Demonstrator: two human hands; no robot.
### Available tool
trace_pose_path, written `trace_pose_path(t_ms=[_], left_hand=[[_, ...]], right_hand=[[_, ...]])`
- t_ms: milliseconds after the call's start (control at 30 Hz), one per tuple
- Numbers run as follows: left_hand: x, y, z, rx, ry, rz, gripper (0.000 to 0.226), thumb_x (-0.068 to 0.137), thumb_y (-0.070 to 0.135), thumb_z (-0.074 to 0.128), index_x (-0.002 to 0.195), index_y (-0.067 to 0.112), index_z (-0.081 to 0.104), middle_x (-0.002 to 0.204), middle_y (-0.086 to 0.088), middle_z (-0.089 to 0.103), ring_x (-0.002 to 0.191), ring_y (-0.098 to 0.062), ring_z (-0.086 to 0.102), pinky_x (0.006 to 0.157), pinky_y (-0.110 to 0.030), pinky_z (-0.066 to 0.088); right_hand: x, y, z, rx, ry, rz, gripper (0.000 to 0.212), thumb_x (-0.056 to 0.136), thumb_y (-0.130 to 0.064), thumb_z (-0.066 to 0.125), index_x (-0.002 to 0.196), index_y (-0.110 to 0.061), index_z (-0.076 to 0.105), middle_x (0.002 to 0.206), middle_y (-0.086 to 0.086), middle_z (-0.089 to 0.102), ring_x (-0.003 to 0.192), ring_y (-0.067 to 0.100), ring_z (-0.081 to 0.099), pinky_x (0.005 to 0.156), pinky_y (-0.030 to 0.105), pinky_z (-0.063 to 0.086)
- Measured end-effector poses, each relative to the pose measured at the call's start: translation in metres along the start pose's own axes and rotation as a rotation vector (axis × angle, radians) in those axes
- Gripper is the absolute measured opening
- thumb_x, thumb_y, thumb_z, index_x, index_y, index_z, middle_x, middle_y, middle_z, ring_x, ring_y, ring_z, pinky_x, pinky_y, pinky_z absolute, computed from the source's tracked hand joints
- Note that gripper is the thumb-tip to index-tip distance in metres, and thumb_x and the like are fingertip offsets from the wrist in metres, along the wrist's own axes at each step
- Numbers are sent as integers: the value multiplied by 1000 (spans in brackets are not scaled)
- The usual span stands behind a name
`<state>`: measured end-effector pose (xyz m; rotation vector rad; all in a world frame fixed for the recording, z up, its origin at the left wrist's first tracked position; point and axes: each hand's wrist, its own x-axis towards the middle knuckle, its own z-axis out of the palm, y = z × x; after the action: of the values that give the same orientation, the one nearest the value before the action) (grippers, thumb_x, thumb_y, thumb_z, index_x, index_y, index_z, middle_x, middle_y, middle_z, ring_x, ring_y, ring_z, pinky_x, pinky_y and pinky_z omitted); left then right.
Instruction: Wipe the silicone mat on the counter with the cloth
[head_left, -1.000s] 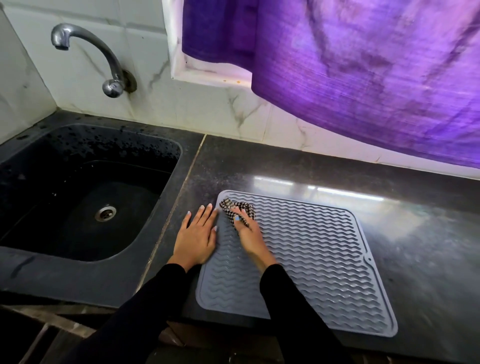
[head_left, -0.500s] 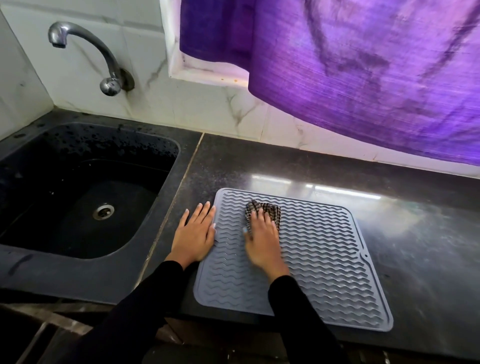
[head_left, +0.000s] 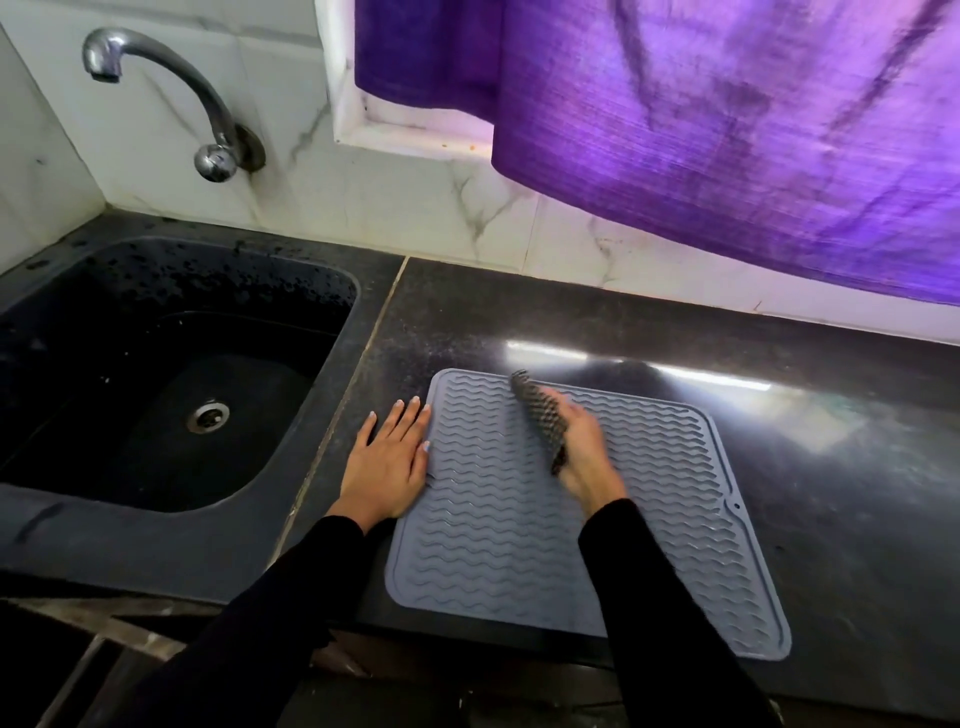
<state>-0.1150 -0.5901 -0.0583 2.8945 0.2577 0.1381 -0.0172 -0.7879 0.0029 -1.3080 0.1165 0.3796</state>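
The right hand (head_left: 582, 447), clenched on the cloth (head_left: 540, 415), has slid right across the mat (head_left: 519, 545). The left hand (head_left: 387, 467) stays flat, fingers spread open.

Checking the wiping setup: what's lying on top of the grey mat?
The right hand holding the checked cloth; the left hand touches its left edge. Mat beneath them is hidden.
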Motion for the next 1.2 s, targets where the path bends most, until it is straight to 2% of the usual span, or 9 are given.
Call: trace_pose_path(t_ms=[133, 367, 467, 700, 833, 900, 967, 1100, 1200], left_hand=[[-1, 2, 0, 1, 20, -5, 76, 80, 49, -9, 148, 23, 13, 157, 5, 12, 145, -11, 7, 117, -38, 0], [-1, 0, 2, -13, 52, -1, 72, 84, 48, -4, 147, 24, 18, 156, 5, 17, 144, -11, 10, 117, -38, 0], [0, 0, 5, -11, 63, -8, 70, 85, 48, -1, 147, 24, 19, 155, 5, 19, 144, -11, 12, 116, -37, 0], [0, -1, 4, -24, 57, -5, 70, 86, 49, -1, 147, 24, 19, 155, 5, 18, 144, -11, 11, 117, -38, 0], [-1, -1, 2, -13, 27, -6, 74, 82, 51, -6, 148, 24, 16, 156, 5, 15, 144, -11, 9, 117, -39, 1], [0, 0, 1, -22, 21, -8, 76, 81, 52, -7, 148, 24, 15, 156, 5, 14, 144, -11, 8, 117, -39, 0], [0, 1, 1, -21, 19, -10, 76, 80, 52, -7, 148, 24, 15, 156, 5, 14, 144, -11, 8, 117, -39, 0], [0, -1, 3, -17, 40, -1, 74, 83, 51, -5, 148, 23, 17, 156, 5, 16, 144, -11, 10, 117, -39, 1], [0, -2, 5, -5, 42, 0, 71, 85, 50, -4, 148, 24, 15, 156, 5, 15, 144, -11, 9, 117, -39, 0]], right_hand=[[9, -23, -24, 196, 220, -95, 36, 100, -20, 31, 121, -2, 55, 114, 17, 64, 103, 27, 61, 91, 35, 48], [-14, 35, 9, -1398, 27, -384, 60, 97, -45, 23, 146, -10, 22, 149, 16, 32, 137, 29, 31, 115, 37, 22], [-12, 61, 14, -1578, 115, -422, 85, 85, -59, 7, 146, -1, 10, 155, 18, 13, 144, 27, 7, 117, 35, -2], [-1, 41, 2, -1383, 58, -472, 51, 96, -36, 41, 142, -15, 35, 147, 0, 37, 136, 15, 32, 113, 25, 18], [16, -1, -19, -242, 150, -48, 45, 91, -28, 57, 126, 0, 54, 103, 6, 65, 92, 16, 60, 68, 15, 49], [21, -18, -33, 6, 322, -3, 45, 89, -29, 59, 119, 5, 54, 109, 16, 64, 98, 26, 63, 73, 29, 54], [16, -28, -36, -263, 442, -172, 31, 92, -26, 54, 109, -1, 61, 106, 14, 65, 102, 27, 61, 84, 36, 50], [-9, -9, -17, -1055, 203, -361, 41, 96, -34, 45, 131, -14, 51, 107, 8, 64, 90, 18, 59, 79, 22, 45], [-11, 36, -7, -1488, 84, -417, 52, 98, -35, 34, 142, -8, 31, 147, 13, 37, 136, 24, 32, 114, 31, 19]])
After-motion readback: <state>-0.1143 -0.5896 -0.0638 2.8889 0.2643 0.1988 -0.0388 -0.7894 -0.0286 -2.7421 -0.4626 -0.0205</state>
